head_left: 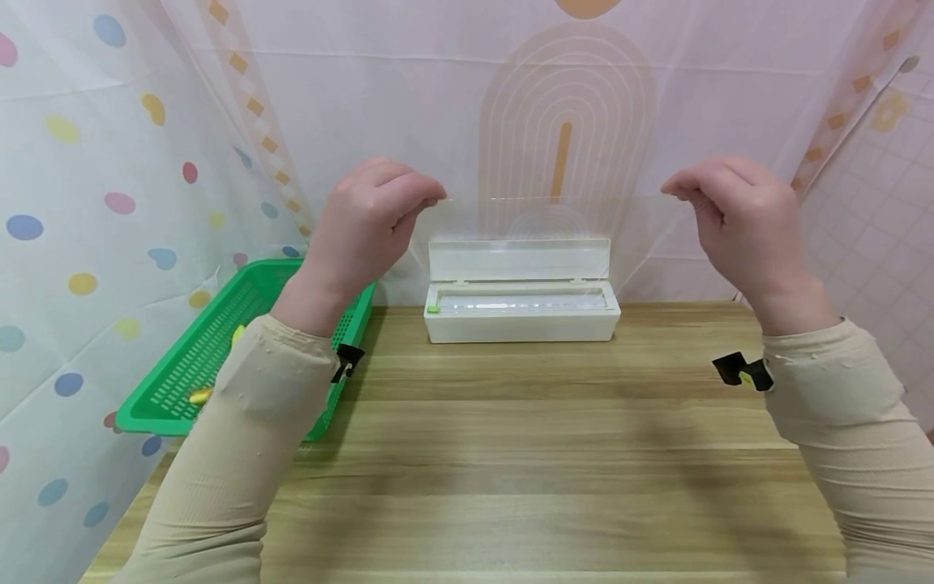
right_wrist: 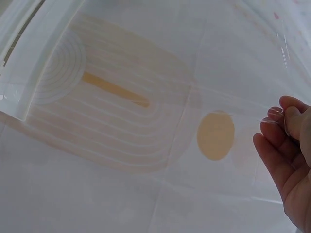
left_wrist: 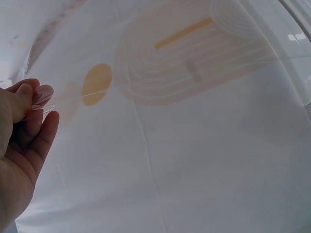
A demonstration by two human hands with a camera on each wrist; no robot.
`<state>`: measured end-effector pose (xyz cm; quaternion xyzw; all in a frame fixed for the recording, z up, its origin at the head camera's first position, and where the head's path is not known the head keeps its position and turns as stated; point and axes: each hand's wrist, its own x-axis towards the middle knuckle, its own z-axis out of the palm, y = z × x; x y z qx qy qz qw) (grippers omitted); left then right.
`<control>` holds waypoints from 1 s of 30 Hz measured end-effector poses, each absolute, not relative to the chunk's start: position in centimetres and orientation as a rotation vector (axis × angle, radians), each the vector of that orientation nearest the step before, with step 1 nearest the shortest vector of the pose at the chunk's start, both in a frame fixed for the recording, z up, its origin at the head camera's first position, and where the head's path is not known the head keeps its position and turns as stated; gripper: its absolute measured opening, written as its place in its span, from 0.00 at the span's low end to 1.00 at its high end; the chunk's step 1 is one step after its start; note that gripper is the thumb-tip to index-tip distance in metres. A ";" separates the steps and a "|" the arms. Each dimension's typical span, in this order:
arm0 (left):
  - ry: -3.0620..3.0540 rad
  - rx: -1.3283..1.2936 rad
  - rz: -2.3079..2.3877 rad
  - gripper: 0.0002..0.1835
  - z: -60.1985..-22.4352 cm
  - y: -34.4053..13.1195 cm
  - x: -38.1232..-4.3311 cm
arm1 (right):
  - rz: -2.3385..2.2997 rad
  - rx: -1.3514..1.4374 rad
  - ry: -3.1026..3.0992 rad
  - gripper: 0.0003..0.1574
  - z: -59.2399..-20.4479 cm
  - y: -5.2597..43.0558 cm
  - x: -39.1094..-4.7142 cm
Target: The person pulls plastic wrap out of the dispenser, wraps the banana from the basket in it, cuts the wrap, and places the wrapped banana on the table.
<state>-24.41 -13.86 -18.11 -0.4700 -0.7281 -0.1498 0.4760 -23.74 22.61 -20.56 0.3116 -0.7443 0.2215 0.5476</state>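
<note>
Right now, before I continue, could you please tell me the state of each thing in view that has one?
Left hand: raised, pinching film.
Right hand: raised, pinching film.
Clear plastic film: stretched between both hands; whether cut free, unclear.
White film dispenser: upright on the wooden table.
Dispenser lid: open.
Green slotted basket: upright, holding yellow items, partly hidden.

1. Head view: bright, evenly lit; soft, blurred-edged shadows fall on the table (head_left: 525, 454), left and right.
2. White glare streaks the inside of the white box (head_left: 521, 328).
3. Wrist views: dim, grey, low in contrast; left hand (left_wrist: 19, 155) and right hand (right_wrist: 294, 170) partly shaded.
4. Thin glints mark the clear film (head_left: 540, 219), otherwise faint against the curtain (head_left: 409, 105).
5. Both wrist views: upper-corner edges appear bowed.
</note>
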 end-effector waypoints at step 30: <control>-1.807 -1.240 -0.459 0.04 -17.5 -14.5 -21.8 | 0.536 0.816 -1.770 0.12 -19.9 22.9 -21.1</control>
